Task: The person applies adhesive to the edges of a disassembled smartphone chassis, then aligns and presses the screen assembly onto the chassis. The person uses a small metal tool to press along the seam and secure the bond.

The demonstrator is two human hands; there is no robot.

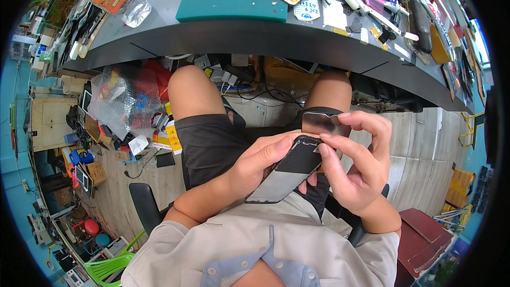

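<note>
Over the lap, below the tabletop (255, 32), left hand (255, 167) clamps the phone (287, 172) while right hand (353, 162) pinches a half-lifted dark film (321, 122); next likely needs a slow, even peel.

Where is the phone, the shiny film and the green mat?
phone (287, 172): head view, on its dark screen.
shiny film (321, 122): head view, on the peeled sheet's middle.
green mat (231, 1): head view, on its bare top.

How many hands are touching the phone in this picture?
2. The left hand grips the phone from the left side, thumb across its top. The right hand is at the phone's upper right end, peeling up a dark film. No other hands show.
</note>
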